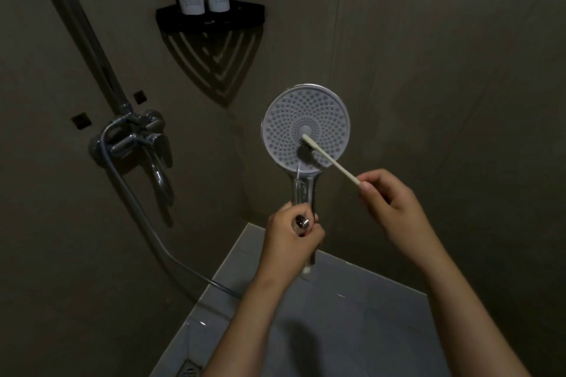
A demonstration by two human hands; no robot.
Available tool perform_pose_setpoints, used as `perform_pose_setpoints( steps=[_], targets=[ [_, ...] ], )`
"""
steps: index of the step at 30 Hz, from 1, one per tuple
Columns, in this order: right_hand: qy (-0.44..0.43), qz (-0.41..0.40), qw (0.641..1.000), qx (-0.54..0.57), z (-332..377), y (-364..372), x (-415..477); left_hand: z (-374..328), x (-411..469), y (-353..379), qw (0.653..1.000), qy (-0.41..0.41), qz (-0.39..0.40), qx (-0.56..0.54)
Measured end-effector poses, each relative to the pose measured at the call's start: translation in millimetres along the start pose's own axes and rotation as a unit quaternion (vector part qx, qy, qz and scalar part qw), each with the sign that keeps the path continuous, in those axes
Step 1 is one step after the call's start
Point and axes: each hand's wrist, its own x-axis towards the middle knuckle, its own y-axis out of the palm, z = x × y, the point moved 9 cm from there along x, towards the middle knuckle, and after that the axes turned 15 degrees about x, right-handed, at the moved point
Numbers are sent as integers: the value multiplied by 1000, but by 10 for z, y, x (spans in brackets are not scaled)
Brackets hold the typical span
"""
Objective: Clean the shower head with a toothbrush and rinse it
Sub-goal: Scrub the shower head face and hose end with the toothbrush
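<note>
Head view: gripping shower head (284, 119) by its handle in left hand (291, 239), pinching toothbrush (331, 160) tail in right hand (392, 208) at its 4 o'clock (bristles on the nozzle face).

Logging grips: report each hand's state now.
Left hand: grips the shower head by its handle.
Right hand: pinches the toothbrush.

Dim, murky; overhead light, hard shadows, edges warped.

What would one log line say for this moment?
stage: scrubbing | left hand: grips shower head handle | right hand: pinches toothbrush end | contact: bristles on face, below centre
</note>
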Motion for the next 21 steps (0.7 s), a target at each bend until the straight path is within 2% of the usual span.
perform_pose_setpoints(
  steps=[5, 13, 21],
  targets=[
    [0, -5, 1000, -10, 42, 6, -31, -7, 13, 33, 1000, -4, -7, 2],
    [-81, -98, 992, -21, 318, -229, 163, 48, -8, 208, 999, -1, 16, 46],
    [-57, -46, 991, -108, 228, 11, 292, 33, 5, 247, 997, 19, 18, 72]
  ],
)
